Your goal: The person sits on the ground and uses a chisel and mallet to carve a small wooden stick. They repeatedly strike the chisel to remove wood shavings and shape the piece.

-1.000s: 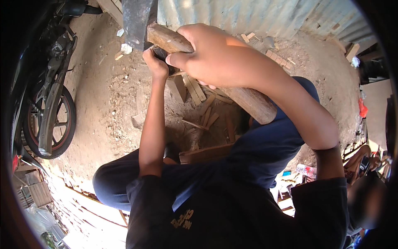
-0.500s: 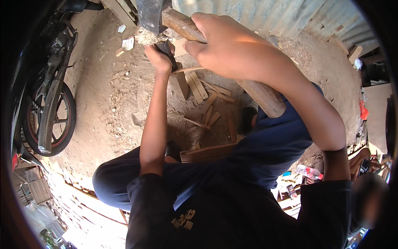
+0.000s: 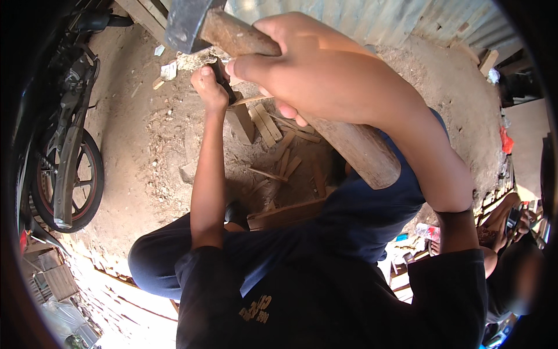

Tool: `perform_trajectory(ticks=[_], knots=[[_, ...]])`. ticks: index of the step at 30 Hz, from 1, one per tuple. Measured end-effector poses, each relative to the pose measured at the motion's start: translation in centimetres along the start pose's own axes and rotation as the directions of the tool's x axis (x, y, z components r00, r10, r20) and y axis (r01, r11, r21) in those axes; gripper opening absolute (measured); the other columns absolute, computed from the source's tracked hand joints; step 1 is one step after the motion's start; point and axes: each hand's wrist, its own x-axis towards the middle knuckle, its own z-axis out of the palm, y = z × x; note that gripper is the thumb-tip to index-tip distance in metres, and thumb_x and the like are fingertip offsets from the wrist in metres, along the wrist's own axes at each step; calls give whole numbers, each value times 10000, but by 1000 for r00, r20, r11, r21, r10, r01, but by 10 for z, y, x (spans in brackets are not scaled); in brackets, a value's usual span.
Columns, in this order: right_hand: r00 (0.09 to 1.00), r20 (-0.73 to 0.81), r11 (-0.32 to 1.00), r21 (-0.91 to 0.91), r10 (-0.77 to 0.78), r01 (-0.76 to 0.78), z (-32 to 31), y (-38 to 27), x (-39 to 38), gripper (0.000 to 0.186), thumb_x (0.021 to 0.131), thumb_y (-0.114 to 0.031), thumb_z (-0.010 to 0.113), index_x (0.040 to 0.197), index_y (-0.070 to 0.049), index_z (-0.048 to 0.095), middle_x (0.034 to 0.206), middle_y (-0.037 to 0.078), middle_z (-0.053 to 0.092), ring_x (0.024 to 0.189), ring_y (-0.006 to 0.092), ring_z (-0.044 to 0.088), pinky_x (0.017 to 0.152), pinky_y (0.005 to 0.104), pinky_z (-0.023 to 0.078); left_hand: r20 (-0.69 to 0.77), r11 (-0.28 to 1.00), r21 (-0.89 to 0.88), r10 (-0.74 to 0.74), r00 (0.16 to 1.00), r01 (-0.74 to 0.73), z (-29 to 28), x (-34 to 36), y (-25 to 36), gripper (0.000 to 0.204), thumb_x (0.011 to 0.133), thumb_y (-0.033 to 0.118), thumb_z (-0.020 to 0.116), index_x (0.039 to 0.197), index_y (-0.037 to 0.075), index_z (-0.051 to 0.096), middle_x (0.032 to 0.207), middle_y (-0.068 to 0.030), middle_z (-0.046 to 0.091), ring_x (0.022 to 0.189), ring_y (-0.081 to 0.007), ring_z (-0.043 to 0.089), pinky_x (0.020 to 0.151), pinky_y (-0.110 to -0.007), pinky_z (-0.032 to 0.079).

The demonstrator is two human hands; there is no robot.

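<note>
Our right hand (image 3: pixel 317 72) wraps its fingers round the wooden-handled hammer (image 3: pixel 241 36); our left hand (image 3: pixel 209 90) curls its fingers round the black tool (image 3: pixel 222 78). Let's keep those clear of the hammer head (image 3: pixel 189 26)!

A weathered corrugated metal wall (image 3: pixel 349 22) edges a bare dirt floor (image 3: pixel 136 125) scattered with small debris (image 3: pixel 168 71), while a motorcycle (image 3: pixel 68 148) stands along the left side, a pale panel (image 3: pixel 528 152) stands at the right and bright light (image 3: pixel 136 314) glares across the lower left.
</note>
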Motion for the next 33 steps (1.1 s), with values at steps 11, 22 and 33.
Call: perform_trajectory(ticks=[11,22,33], knots=[[998,14,988,-143,65,-63,14,11,28,391,955,-316,557,1076,55,569,581,95,554,514,191,587,584,361,486,-125,995,-66,-79,989,71,6,3,17,251,849,149,766,689,7,635,615,40,561,555,-58,459,497,-257,360],[987,62,975,-172,151,-139,26,48,9,403,982,-327,535,1082,62,555,630,88,592,513,176,609,518,342,499,-118,995,56,-78,990,85,-7,9,23,208,858,78,609,668,-8,612,550,-22,575,484,-96,522,468,-272,410],[464,513,692,-549,722,-470,99,224,-61,328,825,-194,549,799,86,718,796,229,713,816,353,716,763,446,558,-2,949,-168,-271,962,267,-51,9,14,367,1024,343,490,964,-11,567,758,-132,650,582,-199,640,526,-321,515]])
